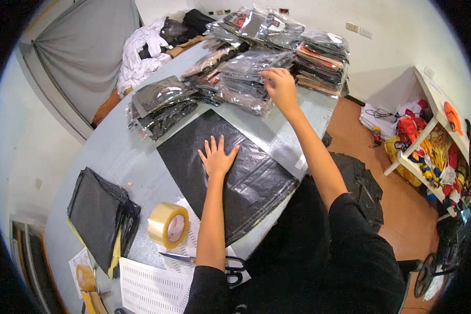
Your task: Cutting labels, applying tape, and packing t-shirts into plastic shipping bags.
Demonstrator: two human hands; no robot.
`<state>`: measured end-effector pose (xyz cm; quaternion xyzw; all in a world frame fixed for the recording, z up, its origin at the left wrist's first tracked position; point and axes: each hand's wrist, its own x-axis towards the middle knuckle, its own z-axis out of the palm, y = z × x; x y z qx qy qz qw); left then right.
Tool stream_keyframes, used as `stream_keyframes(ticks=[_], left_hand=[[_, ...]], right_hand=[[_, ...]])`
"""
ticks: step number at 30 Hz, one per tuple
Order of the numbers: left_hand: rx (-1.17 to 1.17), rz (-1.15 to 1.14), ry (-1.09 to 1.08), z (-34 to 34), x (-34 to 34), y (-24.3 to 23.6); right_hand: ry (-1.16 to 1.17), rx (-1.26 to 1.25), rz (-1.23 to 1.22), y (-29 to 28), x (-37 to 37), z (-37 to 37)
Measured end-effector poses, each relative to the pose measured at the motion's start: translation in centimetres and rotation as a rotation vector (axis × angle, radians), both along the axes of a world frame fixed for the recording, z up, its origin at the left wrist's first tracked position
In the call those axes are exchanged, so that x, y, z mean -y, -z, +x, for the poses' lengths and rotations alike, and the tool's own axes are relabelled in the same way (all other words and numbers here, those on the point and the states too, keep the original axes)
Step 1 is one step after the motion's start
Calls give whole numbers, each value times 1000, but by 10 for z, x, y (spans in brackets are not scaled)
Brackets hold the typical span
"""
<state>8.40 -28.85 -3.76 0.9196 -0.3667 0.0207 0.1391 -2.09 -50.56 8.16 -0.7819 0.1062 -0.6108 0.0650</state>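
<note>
Head view: black plastic bag [261,180] lies flat on the table [136,172], right in front of the person, long axis running slantwise from upper left to lower right, near end by the body. Left hand [218,158] is the nearer one, palm down on the bag's upper middle, fingers spread wide, grip closed on nothing. Right hand [281,89] is off the bag, past its upper right edge, arm stretched out to the middle stack of clear-wrapped packs [240,81]. Fingers bent, thumb near them, so a narrow grip; can't tell from this angle whether it pinches a wrapper or only hovers over it.

Key relation: middle stack sits just beyond the bag's far side, straight ahead and a bit right of the left hand, so the bag lies between that stack and the body. Right hand is at the stack, left hand on the bag. Smaller pack pile [162,102] is beyond the bag's upper left corner, nearer the left hand than the right. Tape roll [167,225] and scissors [179,257] are left of the bag's near end, by the left forearm.
</note>
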Motion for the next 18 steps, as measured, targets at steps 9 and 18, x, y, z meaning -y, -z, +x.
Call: stream_keyframes(ticks=[9,18], left_hand=[[-15,24,23,-4,1,-1],[14,12,9,-2,-2,0]], right_hand=[[210,-90,65,13,15,29],[-76,-32,-250,6,-70,16]])
